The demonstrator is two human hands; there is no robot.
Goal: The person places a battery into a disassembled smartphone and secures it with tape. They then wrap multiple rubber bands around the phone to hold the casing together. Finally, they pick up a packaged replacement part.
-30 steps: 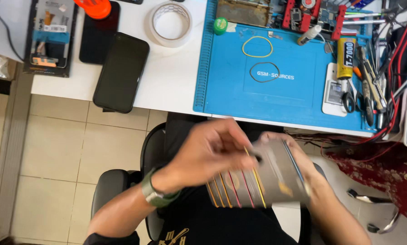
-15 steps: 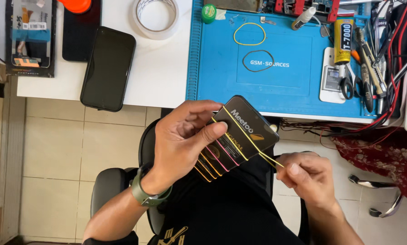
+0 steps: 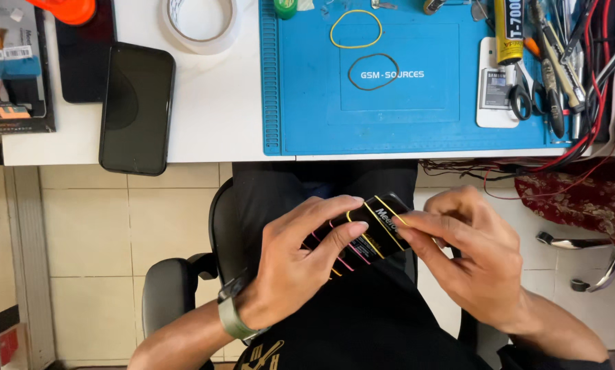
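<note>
Holding a black phone (image 3: pixel 367 229) wrapped in yellow and pink rubber bands (image 3: pixel 362 236), my left hand (image 3: pixel 295 267) had its fingers closed around the device from below and the side. My right hand (image 3: pixel 472 257) pinched the phone's far end, fingers shut on its edge. The phone sat over my lap, off the near edge of the white counter (image 3: pixel 211 103), tilted. On the counter, a blue work mat (image 3: pixel 403 116) carried a loose yellow rubber band (image 3: pixel 356 29) and a dark one (image 3: pixel 372 71). Near the mat's right edge lay scissors (image 3: pixel 521 96) and a glue tube (image 3: pixel 507 31). Toward the counter's left edge, another black phone (image 3: pixel 136 108) lay flat, with a tape roll (image 3: pixel 199 24) beyond it.
</note>
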